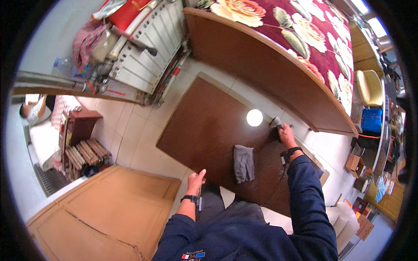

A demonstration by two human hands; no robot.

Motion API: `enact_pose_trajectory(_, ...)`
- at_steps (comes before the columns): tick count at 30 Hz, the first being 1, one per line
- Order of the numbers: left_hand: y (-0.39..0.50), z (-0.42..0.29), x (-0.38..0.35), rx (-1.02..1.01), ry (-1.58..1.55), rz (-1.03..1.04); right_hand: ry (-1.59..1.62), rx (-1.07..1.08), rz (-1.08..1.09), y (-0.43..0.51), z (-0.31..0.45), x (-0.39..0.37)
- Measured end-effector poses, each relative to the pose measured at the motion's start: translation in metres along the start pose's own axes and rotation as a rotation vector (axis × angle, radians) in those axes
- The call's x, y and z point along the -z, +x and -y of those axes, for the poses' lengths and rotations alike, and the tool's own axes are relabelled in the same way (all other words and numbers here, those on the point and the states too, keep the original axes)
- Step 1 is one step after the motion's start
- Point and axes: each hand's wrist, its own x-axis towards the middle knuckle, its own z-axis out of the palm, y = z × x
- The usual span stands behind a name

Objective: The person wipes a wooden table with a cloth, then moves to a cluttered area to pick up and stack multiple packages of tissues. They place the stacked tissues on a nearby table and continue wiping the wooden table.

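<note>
A dark brown tabletop [202,120] spreads before me, with a bright round glare [254,117] on its surface. My right hand [286,135] grips a hand-held tool with a grey cylindrical end [277,122] at the tabletop's far right edge; its exact kind is unclear. A black cord [277,186] runs across the top below my right forearm. Between my hands lies a folded grey cloth [244,164]. My left hand [196,182] is at the near edge, thumb out and fingers curled; whether it grips anything is hidden. Both wrists wear black bands.
A brown bed panel [248,62] rises beyond the tabletop, beside a floral blanket [303,29]. A white radiator [148,49] with pipes stands upper left. Lower left is a tan wooden panel [124,202]. A person [37,111] is at far left. Cardboard boxes [356,165] stand right.
</note>
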Motion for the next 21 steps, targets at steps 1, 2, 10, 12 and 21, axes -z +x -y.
enact_pose_trajectory(1, -0.002, -0.002, 0.000, 0.019, 0.066, -0.044, -0.048, 0.022, -0.025, 0.004, -0.001, -0.001)
enact_pose_trajectory(2, -0.003, -0.004, -0.002, 0.000, 0.079, -0.048, -0.036, 0.074, -0.036, 0.005, -0.001, -0.002)
enact_pose_trajectory(10, -0.007, 0.000, -0.004, -0.079, 0.043, -0.103, 0.021, 0.093, -0.046, -0.001, 0.014, 0.010)
enact_pose_trajectory(12, -0.004, 0.004, -0.004, -0.077, 0.007, -0.098, -0.010, 0.048, -0.043, 0.000, 0.017, 0.015)
enact_pose_trajectory(21, -0.017, 0.004, 0.000, 0.023, -0.336, -0.038, -0.046, 0.033, -0.018, -0.003, 0.020, 0.003)
